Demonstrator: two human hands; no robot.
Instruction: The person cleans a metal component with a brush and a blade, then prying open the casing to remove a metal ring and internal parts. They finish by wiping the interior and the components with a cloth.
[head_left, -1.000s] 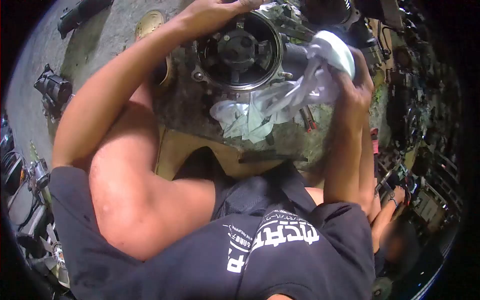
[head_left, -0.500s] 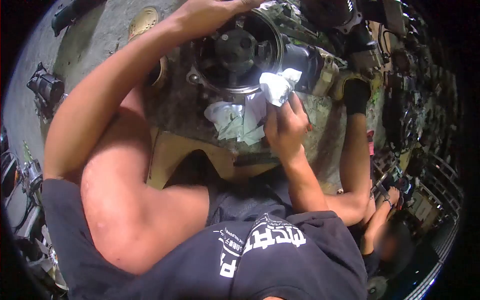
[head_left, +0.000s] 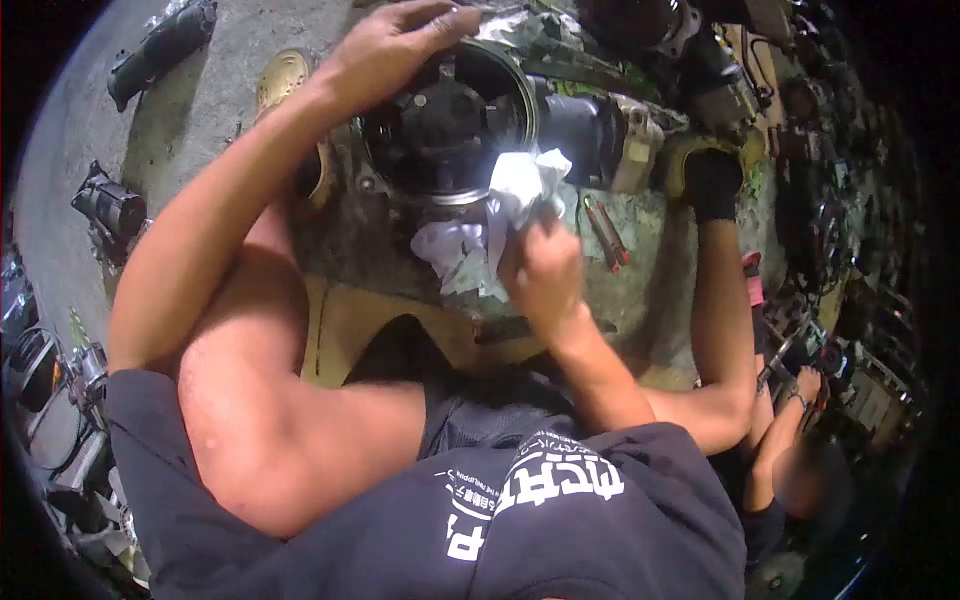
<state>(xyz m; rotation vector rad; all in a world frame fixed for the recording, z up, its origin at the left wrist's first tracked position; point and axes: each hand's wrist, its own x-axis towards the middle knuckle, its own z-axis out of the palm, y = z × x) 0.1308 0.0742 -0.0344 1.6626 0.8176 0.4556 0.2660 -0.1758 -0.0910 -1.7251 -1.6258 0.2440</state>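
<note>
A round metal housing (head_left: 445, 125) with a dark interior lies on the floor in front of me. My left hand (head_left: 405, 45) rests on its upper left rim, fingers stretched out over the edge. In my right hand (head_left: 545, 260), below the lower right rim, is a crumpled white cloth (head_left: 525, 185), gripped between bent fingers. The cloth touches or nearly touches the rim. Under it, more pale crumpled sheets (head_left: 455, 250) lie on the floor. A dark cylindrical part (head_left: 580, 130) adjoins the housing on the right.
Red-handled pliers (head_left: 606, 235) lie right of my right hand. Flattened cardboard (head_left: 345, 315) is beneath my legs. Dark motor-like parts (head_left: 110, 205) sit at the left. Another person's hand (head_left: 806, 385) is at the lower right, among metal parts. A dark cylinder (head_left: 160, 52) lies at the upper left.
My right hand has moved left and slightly down with the cloth, uncovering the pliers. The housing and my left hand appear shifted left as the view moved.
</note>
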